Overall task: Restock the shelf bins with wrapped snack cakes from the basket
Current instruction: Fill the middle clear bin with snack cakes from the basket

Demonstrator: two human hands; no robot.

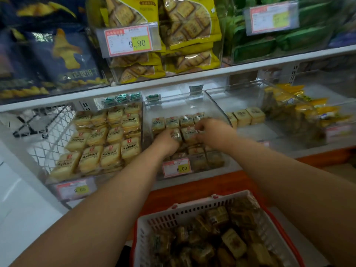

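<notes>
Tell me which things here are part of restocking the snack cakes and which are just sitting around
Part of the job:
- white basket of wrapped cakes
- clear middle bin being filled
- wrapped snack cakes in that bin
- left hand and right hand, both in the bin

Just there:
- yellow biscuit packs
- green packs
- dark blue bags
- left bin of pale cakes

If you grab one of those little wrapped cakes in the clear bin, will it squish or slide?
Each wrapped cake looks small and probably light. The shiny wrapper likely makes it slippery and crinkly. It seems soft inside, so squeezing hard might squash it; the left hand grips one.
</notes>
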